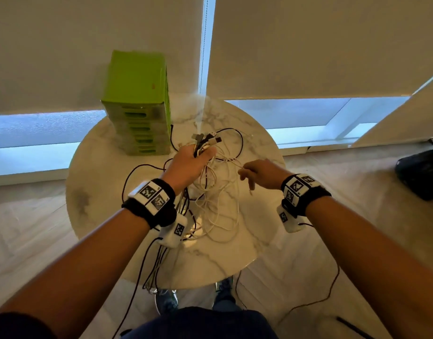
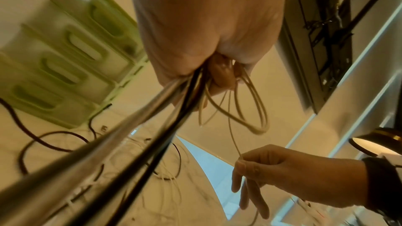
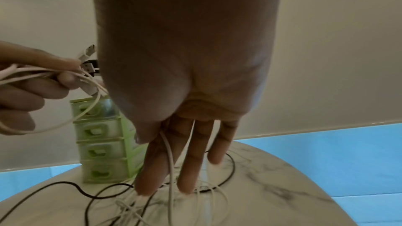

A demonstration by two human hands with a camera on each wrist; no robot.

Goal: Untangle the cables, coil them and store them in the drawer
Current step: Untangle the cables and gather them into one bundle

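My left hand [image 1: 191, 162] is raised over the round marble table [image 1: 257, 241] and grips a bundle of cable ends. Grey and black USB plugs [image 1: 208, 139] stick out above its fingers. From the fist, white and black cables [image 1: 215, 206] hang in a tangle onto the tabletop. To the right, my right hand [image 1: 257, 173] pinches one thin white cable [image 2: 233, 137] between thumb and forefinger, its other fingers held straight. The green drawer unit [image 1: 139, 106] stands at the table's far left with all drawers closed.
Black cable loops [image 1: 134, 172] lie on the table's left half and trail over its near edge. A dark bag [image 1: 423, 172] lies on the floor at the right. Another black cable [image 1: 320, 299] runs across the floor by my shoes.
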